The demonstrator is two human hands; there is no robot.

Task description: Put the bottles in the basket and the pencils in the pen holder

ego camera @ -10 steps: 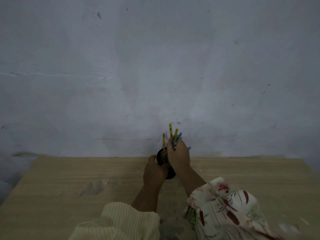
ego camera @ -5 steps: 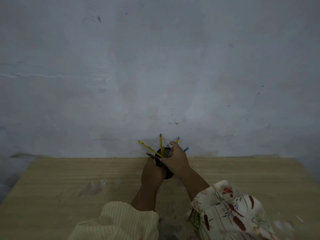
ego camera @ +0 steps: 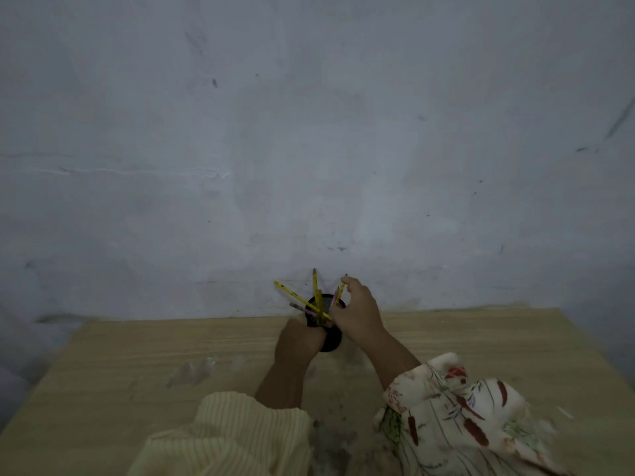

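Note:
A black mesh pen holder (ego camera: pixel 331 341) stands near the table's far edge, in front of the wall. Several yellow pencils (ego camera: pixel 298 297) fan out of its mouth, with a pink one low on the left. My left hand (ego camera: pixel 298 341) is wrapped around the holder's left side. Over the holder's right rim, my right hand (ego camera: pixel 357 312) has its fingertips on the upper ends of the pencils on the right. No bottles or basket show in this view.
The wooden table (ego camera: pixel 137 372) runs up to a grey-white wall (ego camera: pixel 309 149). A pale smudge (ego camera: pixel 194 371) marks the tabletop at the left. My two sleeves fill the bottom of the view.
My right hand lowered the bunch of pencils into the holder and they spread apart, fanning out to the left. The left hand has stayed on the holder.

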